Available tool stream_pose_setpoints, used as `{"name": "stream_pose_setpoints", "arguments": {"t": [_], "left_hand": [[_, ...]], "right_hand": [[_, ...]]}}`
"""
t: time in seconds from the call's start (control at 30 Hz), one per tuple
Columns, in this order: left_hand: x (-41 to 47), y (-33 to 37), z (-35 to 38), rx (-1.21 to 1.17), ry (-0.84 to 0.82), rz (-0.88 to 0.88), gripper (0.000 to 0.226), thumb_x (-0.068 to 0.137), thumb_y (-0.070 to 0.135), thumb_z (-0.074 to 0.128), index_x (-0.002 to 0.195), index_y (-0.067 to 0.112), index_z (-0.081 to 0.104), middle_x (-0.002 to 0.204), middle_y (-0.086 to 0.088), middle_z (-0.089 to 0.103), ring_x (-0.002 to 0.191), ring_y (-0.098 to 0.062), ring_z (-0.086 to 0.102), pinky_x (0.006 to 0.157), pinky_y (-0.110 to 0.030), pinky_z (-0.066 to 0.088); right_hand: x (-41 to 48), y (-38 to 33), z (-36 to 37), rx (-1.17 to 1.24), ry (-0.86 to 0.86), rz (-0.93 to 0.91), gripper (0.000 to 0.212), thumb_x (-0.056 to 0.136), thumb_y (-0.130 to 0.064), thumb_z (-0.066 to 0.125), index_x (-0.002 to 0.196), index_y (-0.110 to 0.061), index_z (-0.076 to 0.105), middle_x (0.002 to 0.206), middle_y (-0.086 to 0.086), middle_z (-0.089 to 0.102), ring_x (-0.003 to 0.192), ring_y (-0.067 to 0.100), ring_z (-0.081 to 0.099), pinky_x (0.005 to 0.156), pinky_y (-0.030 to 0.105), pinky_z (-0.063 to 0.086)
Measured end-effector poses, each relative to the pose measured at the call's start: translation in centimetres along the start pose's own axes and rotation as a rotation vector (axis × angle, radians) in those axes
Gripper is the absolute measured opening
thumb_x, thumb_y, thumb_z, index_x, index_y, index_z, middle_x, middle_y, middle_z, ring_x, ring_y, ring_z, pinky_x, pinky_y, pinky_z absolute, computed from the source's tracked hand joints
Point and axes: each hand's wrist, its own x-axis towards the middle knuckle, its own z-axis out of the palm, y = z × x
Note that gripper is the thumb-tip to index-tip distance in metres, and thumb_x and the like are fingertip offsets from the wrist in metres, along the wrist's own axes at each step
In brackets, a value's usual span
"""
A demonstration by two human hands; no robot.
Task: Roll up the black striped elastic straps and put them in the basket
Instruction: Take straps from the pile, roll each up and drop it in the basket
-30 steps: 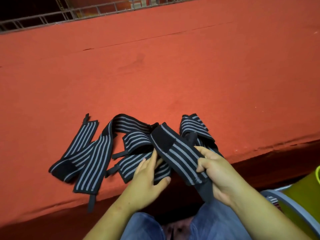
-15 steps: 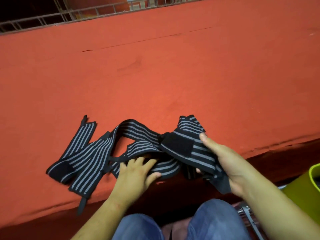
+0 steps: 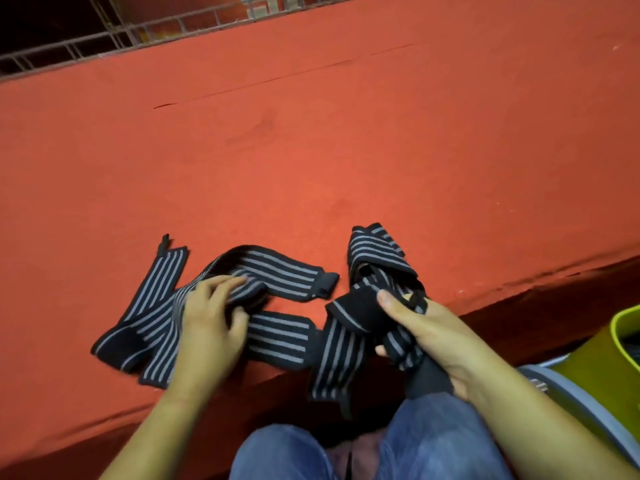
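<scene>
Black elastic straps with grey stripes lie near the front edge of a red felt table [image 3: 346, 150]. My right hand [image 3: 426, 334] grips a bunched strap [image 3: 356, 313], thumb on top, and the strap's end hangs over the table edge. My left hand [image 3: 211, 317] presses down on the pile of loose straps [image 3: 277, 271] to the left, fingers curled over a fold. Another strap [image 3: 374, 247] is crumpled behind my right hand. A yellow-green basket [image 3: 623, 341] shows at the right edge, below table height.
The red table stretches far back to a metal railing [image 3: 138, 32]. My knees in blue jeans [image 3: 415, 452] are under the table edge. A grey-blue rim [image 3: 571, 400] sits beside the basket.
My right hand has pulled its strap to the right, apart from the pile. My left hand has moved up and left onto the loose straps, holding them down.
</scene>
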Motion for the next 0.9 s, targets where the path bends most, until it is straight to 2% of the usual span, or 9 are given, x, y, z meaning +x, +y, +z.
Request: {"name": "stream_pose_setpoints", "arguments": {"t": [0.13, 0.27, 0.33, 0.47, 0.53, 0.63, 0.77, 0.83, 0.9], "left_hand": [[-3.7, 8.4, 2.2, -0.245, -0.249, 0.16, 0.062, 0.091, 0.044, 0.063, 0.147, 0.023, 0.046, 0.141, 0.012, 0.047, 0.135, -0.004, 0.042, 0.115, -0.019, 0.029], [-4.4, 8.1, 6.0, -0.231, -0.415, -0.018, 0.1, 0.085, 0.061, 0.065, 0.164, 0.025, 0.014, 0.151, 0.019, 0.032, 0.143, 0.0, 0.028, 0.12, -0.024, 0.026], [-3.7, 7.0, 6.7, -0.225, -0.407, -0.05, 0.089, 0.086, 0.051, 0.072, 0.16, 0.024, 0.029, 0.147, 0.017, 0.04, 0.14, -0.005, 0.035, 0.118, -0.027, 0.03], [-3.2, 6.3, 6.2, -0.262, -0.404, 0.002, 0.044, 0.087, 0.038, 0.074, 0.129, 0.027, 0.065, 0.131, 0.015, 0.055, 0.128, -0.004, 0.05, 0.112, -0.027, 0.039], [-3.0, 6.1, 5.5, -0.348, -0.357, -0.002, 0.03, 0.087, 0.019, 0.077, 0.115, 0.026, 0.07, 0.126, 0.019, 0.06, 0.124, 0.0, 0.055, 0.106, -0.02, 0.041], [-2.7, 5.9, 4.0, -0.433, -0.361, -0.034, 0.037, 0.09, 0.006, 0.07, 0.118, 0.029, 0.069, 0.128, 0.019, 0.065, 0.125, 0.003, 0.057, 0.106, -0.015, 0.04], [-2.9, 5.0, 3.9, -0.303, -0.613, -0.036, 0.058, 0.092, 0.05, 0.057, 0.148, 0.053, 0.041, 0.163, 0.012, 0.032, 0.155, -0.008, 0.018, 0.126, -0.027, 0.018], [-1.9, 3.9, 5.4, -0.133, -0.758, -0.057, 0.069, 0.074, 0.073, 0.039, 0.138, 0.066, 0.015, 0.16, 0.015, 0.009, 0.154, -0.011, -0.001, 0.128, -0.033, 0.009], [-1.6, 2.4, 6.5, -0.084, -0.881, -0.113, 0.062, 0.078, 0.074, 0.046, 0.13, 0.073, 0.011, 0.158, 0.02, 0.001, 0.154, -0.012, -0.009, 0.126, -0.034, 0.005]], "right_hand": [[0.3, 0.5, 1.6, -0.046, 0.02, -0.02, 0.031, 0.087, -0.035, 0.081, 0.105, -0.009, 0.08, 0.102, 0.013, 0.081, 0.094, 0.03, 0.078, 0.097, 0.05, 0.06], [-0.1, 0.3, 1.8, -0.016, 0.006, 0.019, 0.018, 0.098, -0.02, 0.068, 0.106, -0.009, 0.08, 0.102, 0.013, 0.081, 0.098, 0.028, 0.079, 0.1, 0.045, 0.057], [-0.8, -0.1, 1.4, 0.026, -0.043, 0.019, 0.017, 0.094, -0.015, 0.067, 0.091, -0.013, 0.083, 0.097, 0.017, 0.08, 0.089, 0.03, 0.079, 0.092, 0.047, 0.06], [-2.9, -0.9, 0.6, 0.15, -0.225, 0.009, 0.016, 0.063, -0.006, 0.073, 0.076, -0.01, 0.082, 0.08, 0.03, 0.073, 0.059, 0.035, 0.074, 0.051, 0.037, 0.061], [-3.8, -1.0, 0.4, 0.126, -0.324, -0.011, 0.028, 0.057, -0.008, 0.071, 0.082, -0.013, 0.083, 0.08, 0.025, 0.073, 0.06, 0.033, 0.072, 0.053, 0.036, 0.06], [-4.0, -0.1, 0.2, 0.106, -0.438, -0.043, 0.044, 0.051, -0.02, 0.072, 0.093, -0.014, 0.082, 0.093, 0.021, 0.07, 0.084, 0.034, 0.068, 0.079, 0.04, 0.054], [-4.6, 1.1, 0.7, 0.059, -0.521, -0.02, 0.07, 0.048, -0.017, 0.074, 0.114, 0.007, 0.066, 0.09, 0.021, 0.066, 0.086, 0.033, 0.064, 0.082, 0.039, 0.051], [-5.2, 0.8, 1.6, 0.044, -0.566, -0.028, 0.062, 0.051, -0.013, 0.074, 0.097, 0.018, 0.048, 0.082, 0.016, 0.055, 0.079, 0.03, 0.057, 0.079, 0.035, 0.048], [-4.8, 0.3, 3.5, -0.088, -0.506, -0.049, 0.048, 0.057, -0.014, 0.08, 0.082, 0.008, 0.045, 0.071, 0.007, 0.054, 0.065, 0.018, 0.057, 0.067, 0.03, 0.048]]}}
